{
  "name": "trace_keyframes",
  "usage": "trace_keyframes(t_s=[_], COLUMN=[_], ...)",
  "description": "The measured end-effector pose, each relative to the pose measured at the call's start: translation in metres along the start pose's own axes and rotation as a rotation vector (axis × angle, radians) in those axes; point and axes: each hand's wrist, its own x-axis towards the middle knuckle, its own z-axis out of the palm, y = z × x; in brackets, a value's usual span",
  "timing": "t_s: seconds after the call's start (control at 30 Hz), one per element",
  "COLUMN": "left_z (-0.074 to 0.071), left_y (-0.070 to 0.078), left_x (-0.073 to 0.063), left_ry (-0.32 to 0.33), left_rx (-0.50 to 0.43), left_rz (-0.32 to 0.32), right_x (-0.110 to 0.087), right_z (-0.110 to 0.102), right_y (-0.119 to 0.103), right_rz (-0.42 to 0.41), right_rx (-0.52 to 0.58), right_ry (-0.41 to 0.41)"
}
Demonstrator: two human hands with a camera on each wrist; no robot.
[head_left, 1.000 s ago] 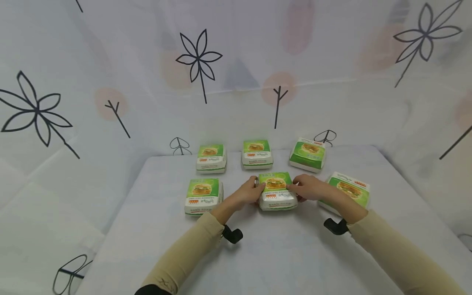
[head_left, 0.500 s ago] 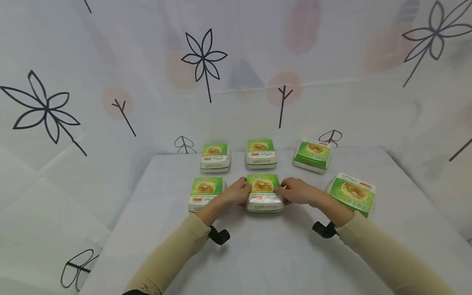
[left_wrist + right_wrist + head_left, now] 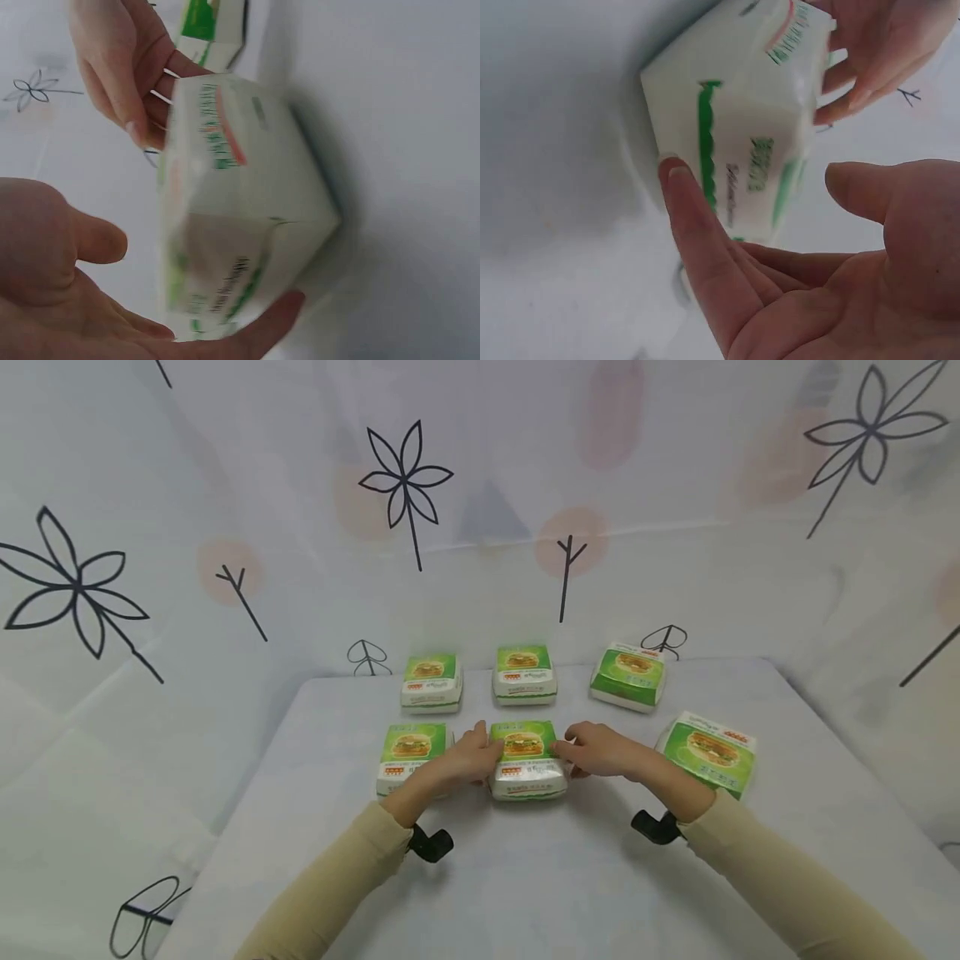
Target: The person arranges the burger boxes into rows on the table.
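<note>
A white and green burger box (image 3: 527,772) with a burger picture on its lid sits on the table, front row middle. My left hand (image 3: 471,755) is at its left side and my right hand (image 3: 602,749) at its right. In the left wrist view, the left fingers extend along the side of the box (image 3: 247,150), the thumb raised apart from it. The right wrist view shows straight right fingers (image 3: 705,255) against the box's lower side, with that thumb also standing off. The right forearm passes just in front of another burger box (image 3: 712,752).
Close left of the left hand is a burger box (image 3: 411,747), partly covered by the forearm. Three more boxes form the back row: left (image 3: 431,681), middle (image 3: 524,673) and right (image 3: 628,675). A patterned cloth (image 3: 480,485) hangs behind the white table (image 3: 540,893).
The middle front box has shifted left and slightly nearer, both hands moving along with it. Its gap to the left front box has narrowed. The other boxes keep their places.
</note>
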Motion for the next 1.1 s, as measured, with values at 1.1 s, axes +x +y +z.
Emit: trace_keyframes(t_s=[1.1], left_z=[0.034], left_y=[0.086], left_x=[0.062], left_ry=[0.113], left_rx=[0.144], left_rz=[0.222], right_x=[-0.021], right_z=[-0.134], right_y=[0.056], right_rz=[-0.003], right_rx=[-0.225], right_ry=[0.197])
